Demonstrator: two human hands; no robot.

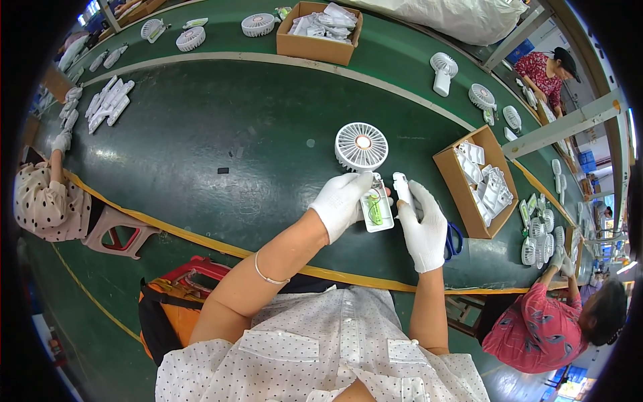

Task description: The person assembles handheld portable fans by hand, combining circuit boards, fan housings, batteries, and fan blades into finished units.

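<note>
A white handheld fan (362, 147) has its round grille pointing away from me and its handle toward me. The handle's open shell (379, 218) shows a green battery (374, 209) and thin wiring inside. My left hand (341, 204), in a white glove, is closed on the handle near its neck. Just to the right, my gloved right hand (423, 231) grips a slim white plastic handle cover (402, 187), held apart from the shell. Beside that hand lies a blue-handled tool (455, 241), possibly scissors, partly hidden.
A cardboard box (445, 164) of white plastic parts stands to my right; another box (315, 50) sits on the far belt among several fans. White parts (110, 104) lie far left. Co-workers sit at both sides, one in a red top (532, 328) near more fans (539, 241).
</note>
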